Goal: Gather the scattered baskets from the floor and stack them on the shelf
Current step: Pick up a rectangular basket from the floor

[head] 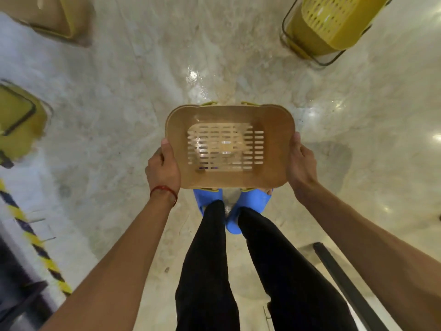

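Two bare forearms and legs in black trousers reach down from the camera to blue slippers (250, 201) on a pale stone floor (124, 91). Above the feet, a brown basket (229, 177) is held level, open side up, with nothing in it; the floor shows through its slotted bottom. The left hand (163, 168) clasps its left rim, thumb over the edge. The right hand (301, 163) clasps the right rim the same way. On the floor at far right a yellow basket (334, 22) lies tipped, slotted base showing. A second yellow basket (19, 125) sits at the left edge, and a blurred tan basket (52, 17) at far left. Striped tape (35, 242) runs lower left. A red thread (164, 191) circles the left wrist.
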